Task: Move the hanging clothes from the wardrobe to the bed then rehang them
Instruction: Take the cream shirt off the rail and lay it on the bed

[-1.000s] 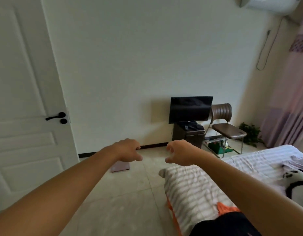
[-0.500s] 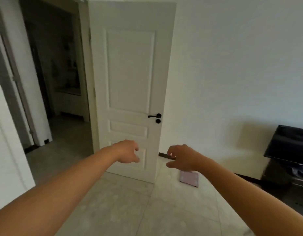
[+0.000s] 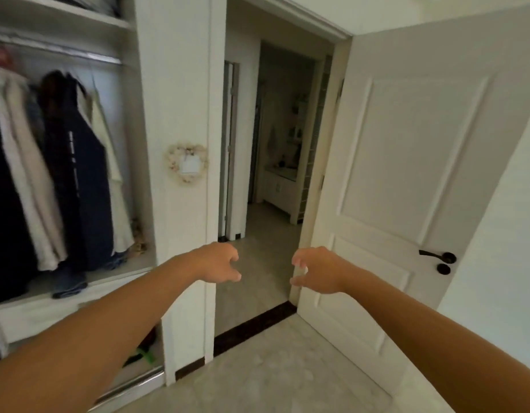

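Here my left hand (image 3: 220,262) and right hand (image 3: 316,271) hang loosely curled and empty, well apart from the clothes (image 3: 58,162) on the wardrobe (image 3: 156,84) rail, soft, probably light, best lifted by their blurred hangers.

Both bare arms reach forward, side by side. The left hand (image 3: 218,263) and the right hand (image 3: 316,271) hang level with a gap between them, palms down, fingers loosely curled, each holding nothing and touching nothing
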Tool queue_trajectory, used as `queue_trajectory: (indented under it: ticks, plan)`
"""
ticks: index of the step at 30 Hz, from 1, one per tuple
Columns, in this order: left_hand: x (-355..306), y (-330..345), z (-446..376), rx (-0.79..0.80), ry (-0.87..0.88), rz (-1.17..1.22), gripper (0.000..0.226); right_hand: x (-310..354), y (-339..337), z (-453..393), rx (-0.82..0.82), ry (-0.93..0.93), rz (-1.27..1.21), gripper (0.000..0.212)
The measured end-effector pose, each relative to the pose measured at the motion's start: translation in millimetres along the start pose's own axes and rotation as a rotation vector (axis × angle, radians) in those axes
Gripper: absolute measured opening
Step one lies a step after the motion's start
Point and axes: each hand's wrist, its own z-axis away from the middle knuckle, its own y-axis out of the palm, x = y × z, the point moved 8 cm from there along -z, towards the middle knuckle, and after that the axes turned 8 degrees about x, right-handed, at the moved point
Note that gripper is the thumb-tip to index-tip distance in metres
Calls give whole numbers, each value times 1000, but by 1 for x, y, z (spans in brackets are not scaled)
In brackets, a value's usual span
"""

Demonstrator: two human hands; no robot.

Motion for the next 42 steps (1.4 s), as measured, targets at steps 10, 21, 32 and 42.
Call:
queue_trajectory:
  ticks: [10, 21, 32, 42]
  plan:
    - [202, -55, 41, -87, -235, 97, 42, 181, -3, -111, 16, -262, 17, 44]
    - [358, -141, 82, -169, -305, 77, 67, 356, -14, -209, 5, -392, 40, 48]
    - [447, -216, 22, -218, -298, 53, 61, 434, -50, -328, -12, -457, 96, 40]
    - [497, -341, -73, -379, -322, -12, 63, 476, -147, -484, -114, -505, 54, 35]
